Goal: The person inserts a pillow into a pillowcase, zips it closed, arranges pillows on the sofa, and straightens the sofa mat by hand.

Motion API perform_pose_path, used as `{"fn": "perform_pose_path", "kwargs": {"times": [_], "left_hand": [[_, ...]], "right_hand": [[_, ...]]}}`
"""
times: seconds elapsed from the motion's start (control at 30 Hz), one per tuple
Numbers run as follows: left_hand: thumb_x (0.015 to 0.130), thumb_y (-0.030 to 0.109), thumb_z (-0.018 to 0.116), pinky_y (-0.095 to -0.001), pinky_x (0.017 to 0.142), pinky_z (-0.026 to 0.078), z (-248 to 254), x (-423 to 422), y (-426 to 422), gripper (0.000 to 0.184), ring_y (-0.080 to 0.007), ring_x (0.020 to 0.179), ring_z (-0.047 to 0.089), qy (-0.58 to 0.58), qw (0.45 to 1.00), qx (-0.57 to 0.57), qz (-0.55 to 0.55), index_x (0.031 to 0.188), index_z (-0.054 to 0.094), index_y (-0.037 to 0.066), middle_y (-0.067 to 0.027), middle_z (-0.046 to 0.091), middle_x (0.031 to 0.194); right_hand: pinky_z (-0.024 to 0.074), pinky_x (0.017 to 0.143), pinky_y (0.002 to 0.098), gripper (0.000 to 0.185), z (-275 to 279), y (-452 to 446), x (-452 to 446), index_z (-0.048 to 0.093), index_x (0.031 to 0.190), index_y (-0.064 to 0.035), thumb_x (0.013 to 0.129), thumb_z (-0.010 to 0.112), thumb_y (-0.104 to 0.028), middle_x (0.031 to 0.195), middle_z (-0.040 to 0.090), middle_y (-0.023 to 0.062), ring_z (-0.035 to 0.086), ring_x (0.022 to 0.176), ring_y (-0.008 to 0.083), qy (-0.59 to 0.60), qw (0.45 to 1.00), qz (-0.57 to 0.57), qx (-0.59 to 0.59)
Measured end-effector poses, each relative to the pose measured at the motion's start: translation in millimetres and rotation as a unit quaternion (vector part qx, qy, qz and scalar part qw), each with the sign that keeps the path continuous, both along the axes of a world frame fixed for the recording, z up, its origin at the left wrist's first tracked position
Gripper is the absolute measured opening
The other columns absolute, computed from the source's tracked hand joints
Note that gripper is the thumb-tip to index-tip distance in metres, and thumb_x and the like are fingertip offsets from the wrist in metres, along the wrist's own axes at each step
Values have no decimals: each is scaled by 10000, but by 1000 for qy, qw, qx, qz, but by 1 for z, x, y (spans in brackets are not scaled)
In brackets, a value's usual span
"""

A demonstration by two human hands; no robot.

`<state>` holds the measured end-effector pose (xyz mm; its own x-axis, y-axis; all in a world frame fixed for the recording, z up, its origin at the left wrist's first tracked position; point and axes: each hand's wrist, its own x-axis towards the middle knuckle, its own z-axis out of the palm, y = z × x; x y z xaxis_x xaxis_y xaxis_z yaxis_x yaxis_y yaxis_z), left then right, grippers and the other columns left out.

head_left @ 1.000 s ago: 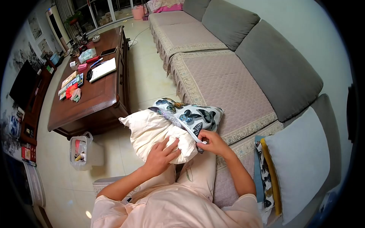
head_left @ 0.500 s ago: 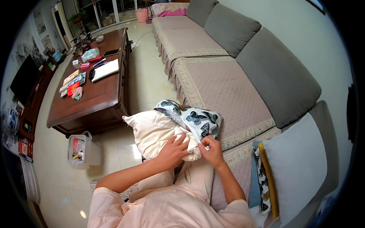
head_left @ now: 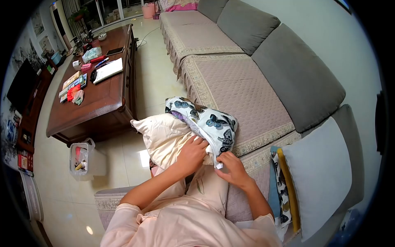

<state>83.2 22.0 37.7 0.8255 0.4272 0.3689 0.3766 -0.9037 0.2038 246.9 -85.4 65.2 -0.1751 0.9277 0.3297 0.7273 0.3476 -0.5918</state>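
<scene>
Cushion (head_left: pixel 158 133) lies over my lap (head_left: pixel 210 183), partly inside the butterfly cover (head_left: pixel 218 121); the cover's open edge slants back to my right hand (head_left: pixel 234 169), fingers pinched on it. Left hand (head_left: pixel 191 155) is nearer the cushion, can't tell if its fingers grip

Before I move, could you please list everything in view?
cushion insert: one, cream, over the lap
butterfly cover: one, white-blue, partly over insert
sofa: one, pinkish, right
back cushions: four, grey, along sofa
cushion: one, pale grey, sofa's near end
textiles: several, multicoloured, beside cushion
table: one, brown, left
small items: several, mixed colours, on table
bin: one, translucent, on floor
television: one, black, far left
left hand: one, on insert
right hand: one, at cover's edge
</scene>
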Motion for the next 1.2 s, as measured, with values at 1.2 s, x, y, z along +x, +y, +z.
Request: {"fn": "perform_pose_path", "kwargs": {"times": [1.2], "left_hand": [[787, 19, 622, -291, 835, 469, 42, -128, 111, 237, -181, 915, 616, -251, 900, -347, 84, 1024, 617, 21, -80, 656, 951]], "right_hand": [[369, 522, 288, 158, -41, -24, 27, 525, 663, -10, 684, 681, -13, 626, 503, 78, 483, 576, 189, 166, 969, -184, 6]]}}
